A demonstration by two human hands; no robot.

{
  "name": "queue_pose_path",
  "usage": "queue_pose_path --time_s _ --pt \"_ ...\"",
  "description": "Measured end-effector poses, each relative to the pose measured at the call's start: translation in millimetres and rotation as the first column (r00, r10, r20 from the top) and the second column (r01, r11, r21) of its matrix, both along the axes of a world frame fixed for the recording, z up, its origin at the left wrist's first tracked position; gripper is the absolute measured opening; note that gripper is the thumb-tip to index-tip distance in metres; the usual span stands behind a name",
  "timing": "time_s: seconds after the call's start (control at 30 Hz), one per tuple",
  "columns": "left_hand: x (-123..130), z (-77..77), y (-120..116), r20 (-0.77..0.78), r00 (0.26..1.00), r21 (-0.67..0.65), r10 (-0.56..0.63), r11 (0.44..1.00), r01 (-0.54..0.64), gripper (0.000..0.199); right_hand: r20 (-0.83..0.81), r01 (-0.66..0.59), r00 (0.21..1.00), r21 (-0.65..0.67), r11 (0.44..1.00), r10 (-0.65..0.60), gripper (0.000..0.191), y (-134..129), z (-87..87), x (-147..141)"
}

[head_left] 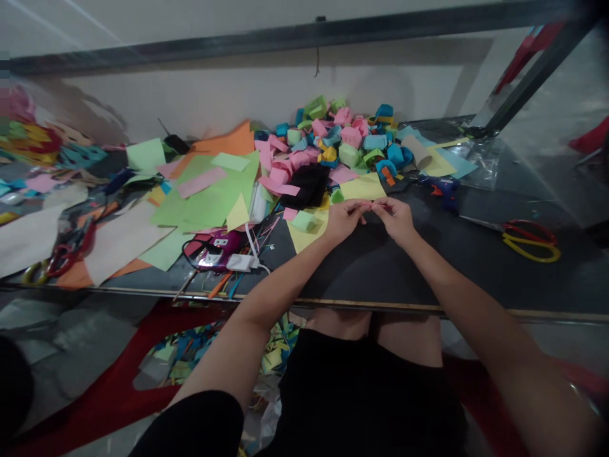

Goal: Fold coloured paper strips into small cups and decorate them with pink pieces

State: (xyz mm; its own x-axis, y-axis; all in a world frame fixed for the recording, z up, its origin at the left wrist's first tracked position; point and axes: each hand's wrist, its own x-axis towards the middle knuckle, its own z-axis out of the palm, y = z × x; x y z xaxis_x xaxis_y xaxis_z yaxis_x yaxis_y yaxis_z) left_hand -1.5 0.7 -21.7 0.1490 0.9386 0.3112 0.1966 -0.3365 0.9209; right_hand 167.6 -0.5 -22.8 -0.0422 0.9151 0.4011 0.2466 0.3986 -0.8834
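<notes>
Over the bench [361,279], we hold a small pink paper piece [375,205] between our two hands, near the front edge. Our left hand [346,221] pinches one end between thumb and fingers, and our right hand [396,221] pinches the other, with the fingertips almost meeting (the piece is mostly hidden behind them, so we cannot tell its shape).

Just beyond our hands lies a yellow sheet [364,186], and beside the left hand we have a pale green folded piece [304,221]. Farther back, against the wall [190,95], a heap of folded paper shapes [351,137] rises in pink, blue, green and yellow, with a black item [307,184] at its near side.

To the right of our hands rests a blue glue gun [446,190] with an orange trigger; nearer us and farther right, scissors [531,241] with red and yellow handles lie flat, blades pointing toward the glue gun.

To the left, we see a large green sheet [204,203] under smaller strips, then a purple power strip [221,249] with a white plug [240,262] beside it. Below the bench, coloured scraps [183,349] show near a red chair [118,381].
</notes>
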Motion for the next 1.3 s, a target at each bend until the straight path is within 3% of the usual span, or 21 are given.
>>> queue_pose_path --time_s 0.13,0.3,0.37,0.67,0.73,0.87,1.0,1.13,1.3 --pt "-3 5.7 -3 -0.093 0.995 0.035 0.021 0.999 -0.018 0.020 0.018 -0.011 1.000 0.020 1.000 0.011 0.043 -1 1.3 -1" --pt "-7 7.2 -2 -0.244 0.968 0.140 0.061 0.990 -0.027 0.017 0.257 0.091 0.955 0.231 0.969 -0.151 0.026 -8 7.9 0" --pt "-9 6.1 -1 -0.280 0.957 0.201 0.080 0.979 -0.024 0.016 0.297 0.097 0.939 0.259 0.961 -0.175 0.025 -9 7.5 1" --pt "-15 -1.3 7 -0.331 0.943 0.344 0.017 0.933 0.104 0.021 0.182 0.098 0.971 0.289 0.952 -0.155 0.030 -10 5.6 1" --pt "-16 -0.9 5 -0.355 0.933 0.415 0.054 0.903 0.106 0.025 0.171 0.093 0.974 0.292 0.952 -0.147 0.027 -11 6.7 1" --pt "-16 2.6 -1 -0.404 0.895 0.506 0.188 0.861 0.048 0.029 0.227 0.176 0.941 0.308 0.935 -0.252 0.022 -10 5.9 1" --pt "-12 5.4 -2 -0.387 0.899 0.439 0.203 0.898 -0.014 0.019 0.248 0.217 0.923 0.296 0.930 -0.294 0.020 -9 3.0 -2" --pt "-3 5.1 -4 -0.331 0.918 0.239 0.219 0.960 -0.143 0.009 0.189 0.215 0.947 0.231 0.949 -0.260 0.023 -13 0.8 -9" --pt "5 5.0 -12 -0.221 0.948 0.095 0.229 0.972 -0.213 0.010 0.168 0.262 0.942 0.173 0.949 -0.290 0.022 -20 -2.2 -15"
